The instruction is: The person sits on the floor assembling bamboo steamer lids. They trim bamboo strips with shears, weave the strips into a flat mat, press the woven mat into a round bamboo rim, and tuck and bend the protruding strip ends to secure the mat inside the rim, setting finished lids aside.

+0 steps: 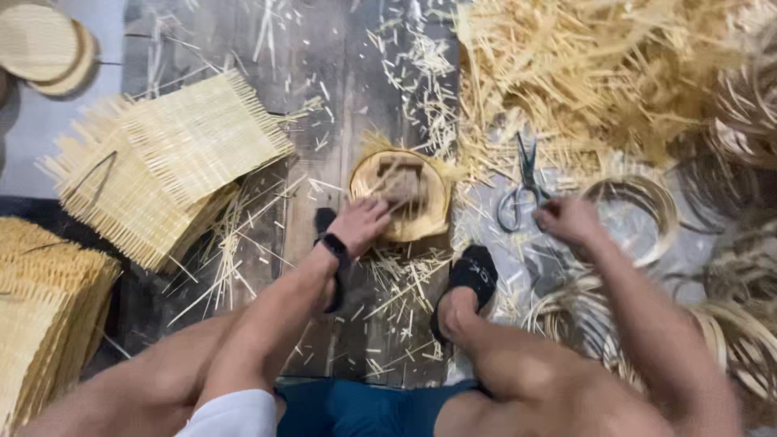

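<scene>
Fingers of the left hand [362, 224] are curled down over the near rim of a small round woven bamboo basket [402, 197], pressing on it; a dark watch [335, 245] sits on that wrist. Inside the basket lies a squarish tan block [401, 181], which the fingertips touch at its near edge. The basket lies flat on the wooden floor [324, 105], its mouth facing up, loose strip ends sticking out past its far rim; being round, it has no clear long axis. To the right, the right hand [569, 220] is closed into a loose fist, fingers together, just beside the handles of a pair of scissors [522, 188]; whether it grips anything I cannot tell. The scissors lie flat with their long axis running away from the person, handles near, blades pointing far. Nearer, the person's feet in black sandals [473, 275] rest among cut bamboo slivers, one below each hand. Coiled bamboo hoops [647, 202] lie right of the right hand. On the left sit stacked square woven mats [174, 162], with more stacked at the near left edge. Farthest off, a heap of loose bamboo strips [599, 73] fills the upper right, and round woven lids [44, 44] sit in the upper left corner.
</scene>
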{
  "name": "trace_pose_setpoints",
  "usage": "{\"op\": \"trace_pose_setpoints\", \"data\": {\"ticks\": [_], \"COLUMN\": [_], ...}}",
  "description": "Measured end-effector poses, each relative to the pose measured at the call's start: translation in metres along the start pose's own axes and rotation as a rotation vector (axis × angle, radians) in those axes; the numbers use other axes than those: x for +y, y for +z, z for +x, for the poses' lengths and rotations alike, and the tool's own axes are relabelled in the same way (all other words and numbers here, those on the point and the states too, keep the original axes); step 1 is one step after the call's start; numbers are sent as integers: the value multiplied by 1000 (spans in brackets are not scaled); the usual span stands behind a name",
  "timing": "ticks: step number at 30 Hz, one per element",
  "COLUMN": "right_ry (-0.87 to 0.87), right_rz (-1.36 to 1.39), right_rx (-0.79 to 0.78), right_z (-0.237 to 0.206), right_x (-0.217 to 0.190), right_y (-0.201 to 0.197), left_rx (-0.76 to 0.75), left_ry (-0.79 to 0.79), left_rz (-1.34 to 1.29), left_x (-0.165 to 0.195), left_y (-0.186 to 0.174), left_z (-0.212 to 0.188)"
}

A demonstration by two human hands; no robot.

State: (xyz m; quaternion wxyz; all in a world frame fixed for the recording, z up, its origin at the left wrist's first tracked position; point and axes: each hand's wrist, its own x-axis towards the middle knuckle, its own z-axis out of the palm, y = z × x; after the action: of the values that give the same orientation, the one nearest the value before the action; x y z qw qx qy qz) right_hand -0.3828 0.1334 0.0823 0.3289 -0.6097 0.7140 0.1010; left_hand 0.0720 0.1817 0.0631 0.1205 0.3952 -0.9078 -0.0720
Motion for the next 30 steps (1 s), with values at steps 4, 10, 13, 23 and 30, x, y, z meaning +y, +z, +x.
{"op": "trace_pose_setpoints", "data": {"ticks": [4,10,13,23,30], "right_ry": [-127,128,152,42,-272], "right_rz": [-1,233,247,993,719], "right_rx": [437,408,178,162,169], "right_z": [33,78,81,-48,-55], "right_x": [20,33,40,-48,-112], "right_y": [83,120,119,85,110], "left_rx": [-159,120,115,54,50], "left_ry": [-241,-926,-1005,-498,-510], "left_rz": [-181,-195,-213,-262,-329], "left_x": [-7,29,30,35,27], "left_y": [0,34,42,36,48], "left_z": [-19,72,90,73,70]}}
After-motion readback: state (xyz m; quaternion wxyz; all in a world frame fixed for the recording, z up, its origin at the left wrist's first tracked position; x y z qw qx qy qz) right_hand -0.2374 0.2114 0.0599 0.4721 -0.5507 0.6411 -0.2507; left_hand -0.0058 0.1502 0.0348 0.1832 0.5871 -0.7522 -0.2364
